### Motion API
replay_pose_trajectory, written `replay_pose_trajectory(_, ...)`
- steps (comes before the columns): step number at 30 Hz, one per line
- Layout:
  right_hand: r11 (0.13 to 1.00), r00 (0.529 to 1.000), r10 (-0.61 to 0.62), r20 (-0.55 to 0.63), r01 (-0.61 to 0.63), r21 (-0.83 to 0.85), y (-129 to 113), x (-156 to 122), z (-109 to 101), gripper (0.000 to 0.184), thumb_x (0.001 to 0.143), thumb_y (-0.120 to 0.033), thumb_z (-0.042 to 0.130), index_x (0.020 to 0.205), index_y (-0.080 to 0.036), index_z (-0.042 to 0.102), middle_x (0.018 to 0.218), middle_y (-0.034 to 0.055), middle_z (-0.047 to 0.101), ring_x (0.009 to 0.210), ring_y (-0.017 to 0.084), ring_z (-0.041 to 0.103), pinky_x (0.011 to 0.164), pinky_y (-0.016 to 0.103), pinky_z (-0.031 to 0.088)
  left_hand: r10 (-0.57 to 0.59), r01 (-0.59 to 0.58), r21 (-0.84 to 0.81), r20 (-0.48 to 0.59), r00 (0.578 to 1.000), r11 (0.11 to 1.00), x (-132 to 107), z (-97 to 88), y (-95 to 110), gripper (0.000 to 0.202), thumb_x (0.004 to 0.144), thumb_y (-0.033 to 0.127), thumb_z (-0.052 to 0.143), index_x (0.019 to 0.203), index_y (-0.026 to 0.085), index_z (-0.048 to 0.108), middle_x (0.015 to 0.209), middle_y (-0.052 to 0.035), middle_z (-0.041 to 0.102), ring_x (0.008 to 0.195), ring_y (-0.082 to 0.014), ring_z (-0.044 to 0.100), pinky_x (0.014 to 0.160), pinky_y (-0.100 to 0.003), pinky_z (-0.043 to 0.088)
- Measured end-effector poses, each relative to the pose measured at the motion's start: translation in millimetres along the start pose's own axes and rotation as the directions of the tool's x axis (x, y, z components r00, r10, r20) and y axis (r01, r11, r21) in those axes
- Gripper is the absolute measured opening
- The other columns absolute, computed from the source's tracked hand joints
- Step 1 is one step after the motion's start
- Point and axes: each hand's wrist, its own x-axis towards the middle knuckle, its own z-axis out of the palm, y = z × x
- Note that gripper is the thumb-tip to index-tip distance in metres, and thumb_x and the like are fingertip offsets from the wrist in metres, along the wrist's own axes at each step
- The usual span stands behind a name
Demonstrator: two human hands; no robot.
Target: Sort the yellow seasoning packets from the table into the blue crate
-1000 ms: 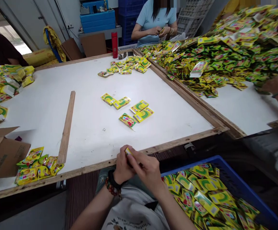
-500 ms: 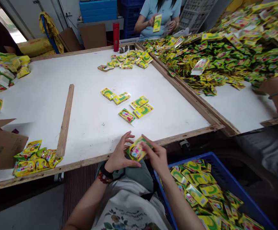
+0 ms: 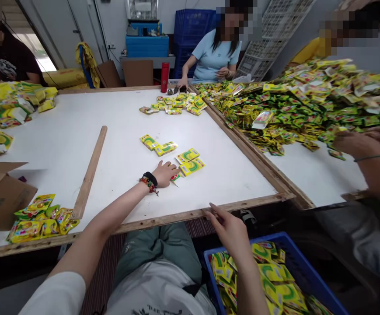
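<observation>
Basically, left hand (image 3: 165, 173) lies half-curled on desk (image 3: 61, 144), fingertips on foil sachet pkt (image 3: 176, 178), can't tell if gripping; right hand (image 3: 229, 232) open at desk edge above blue crate (image 3: 275, 238). Pkt likely light, slippery: pinch flat sides.

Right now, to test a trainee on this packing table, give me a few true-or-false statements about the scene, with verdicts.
The left hand lies on the white table, touching a red-printed packet. True.
The right hand holds a packet. False: it holds nothing, and its fingers are at the table's wooden front edge.
The blue crate holds yellow packets. True.
The wooden strip lies across the crate. False: it lies on the table, left of the hands.
A co-worker's hands are at the edge of a large heap of packets. True.
</observation>
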Motion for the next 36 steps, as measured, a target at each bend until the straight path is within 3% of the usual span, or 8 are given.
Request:
replay_pose_trajectory(4, 0.961, 0.997, 0.017, -0.080, 0.006, 0.278, -38.8, 14.4, 28.8, 0.051, 0.085, -0.052, 0.055, 0.116, -0.014, 0.069, 0.105, 0.0177, 0.073, 0.079, 0.027, 0.070, 0.072, 0.040, 0.055, -0.027, 0.027, -0.022, 0.012, 1.000, 0.999, -18.2, -7.4, 5.8, 0.041, 0.064, 0.025, 0.069, 0.102, 0.016, 0.055, 0.100, -0.0088, 0.061, 0.089, -0.0256, 0.058, 0.081, -0.038, 0.047)
replay_pose_trajectory(8, 0.727, 0.996, 0.067, 0.052, -0.084, 0.681, -64.2, 12.4, 48.9, 0.060, 0.085, -0.063, 0.053, 0.116, -0.014, 0.068, 0.107, 0.0147, 0.073, 0.090, 0.026, 0.069, 0.075, 0.039, 0.056, -0.123, 0.087, -0.238, -0.142, 0.982, 0.967, -70.5, 12.1, 46.5, 0.060, 0.073, 0.030, 0.064, 0.125, 0.017, 0.038, 0.095, -0.0020, 0.058, 0.073, -0.0169, 0.058, 0.067, -0.030, 0.049)
replay_pose_trajectory(10, 0.559, 0.991, 0.061, 0.122, -0.136, 0.818, -75.4, 8.3, 57.7, 0.057, 0.086, -0.064, 0.050, 0.103, -0.015, 0.073, 0.095, 0.0103, 0.075, 0.085, 0.025, 0.069, 0.075, 0.037, 0.057, -0.211, 0.065, -0.421, -0.310, 0.927, 0.905, -92.3, 29.3, 70.6, 0.084, 0.067, 0.024, 0.068, 0.138, 0.020, 0.023, 0.109, -0.0045, 0.054, 0.078, -0.0163, 0.060, 0.072, -0.031, 0.050)
replay_pose_trajectory(14, 0.320, 0.979, 0.140, 0.150, -0.188, 0.928, -90.3, 1.7, 67.5, 0.043, 0.082, -0.057, 0.061, 0.085, -0.016, 0.074, 0.082, 0.0052, 0.075, 0.081, 0.024, 0.068, 0.076, 0.035, 0.057, -0.298, 0.001, -0.443, -0.602, 0.741, 0.897, -112.2, 62.0, 99.8, 0.072, 0.068, 0.020, 0.068, 0.132, 0.021, 0.036, 0.122, -0.0103, 0.049, 0.114, -0.0265, 0.053, 0.095, -0.041, 0.047)
replay_pose_trajectory(18, 0.176, 0.955, 0.145, 0.260, -0.283, 0.943, -90.2, -0.5, 66.8, 0.038, 0.076, -0.051, 0.068, 0.092, -0.017, 0.075, 0.095, 0.0073, 0.076, 0.091, 0.027, 0.069, 0.083, 0.039, 0.056, -0.370, 0.035, -0.459, -0.665, 0.648, 0.888, -115.0, 83.4, 100.1, 0.067, 0.072, 0.026, 0.070, 0.129, 0.021, 0.035, 0.120, -0.0111, 0.054, 0.108, -0.0254, 0.059, 0.090, -0.040, 0.051)
replay_pose_trajectory(27, 0.300, 0.944, 0.095, 0.316, -0.330, 0.895, -79.3, -10.8, 65.8, 0.055, 0.071, -0.037, 0.074, 0.123, -0.023, 0.065, 0.105, 0.0033, 0.074, 0.094, 0.024, 0.068, 0.086, 0.036, 0.054, -0.090, -0.181, -0.280, -0.736, 0.671, 0.943, -120.5, 101.3, 88.5, 0.056, 0.066, 0.021, 0.064, 0.115, 0.025, 0.040, 0.106, -0.0052, 0.061, 0.090, -0.0214, 0.065, 0.075, -0.034, 0.053)
replay_pose_trajectory(31, 0.486, 0.973, -0.055, 0.223, -0.169, 0.857, -76.5, -19.0, 66.1, 0.042, 0.076, -0.038, 0.071, 0.115, -0.023, 0.071, 0.109, 0.0047, 0.073, 0.100, 0.026, 0.066, 0.090, 0.038, 0.052, -0.182, -0.183, -0.375, -0.749, 0.637, 0.909, -120.8, 101.0, 90.6, 0.053, 0.068, 0.021, 0.066, 0.113, 0.024, 0.038, 0.112, -0.0101, 0.060, 0.098, -0.0236, 0.064, 0.079, -0.038, 0.053)
replay_pose_trajectory(36, 0.729, 0.995, -0.096, -0.021, 0.084, 0.680, -72.8, -30.6, 68.1, 0.031, 0.080, -0.035, 0.070, 0.107, -0.023, 0.074, 0.099, 0.0059, 0.076, 0.088, 0.026, 0.069, 0.083, 0.038, 0.055, -0.225, -0.091, -0.485, -0.554, 0.802, 0.870, -124.4, 90.7, 91.8, 0.061, 0.068, 0.021, 0.065, 0.123, 0.023, 0.039, 0.113, -0.0101, 0.064, 0.095, -0.0239, 0.067, 0.079, -0.038, 0.055)
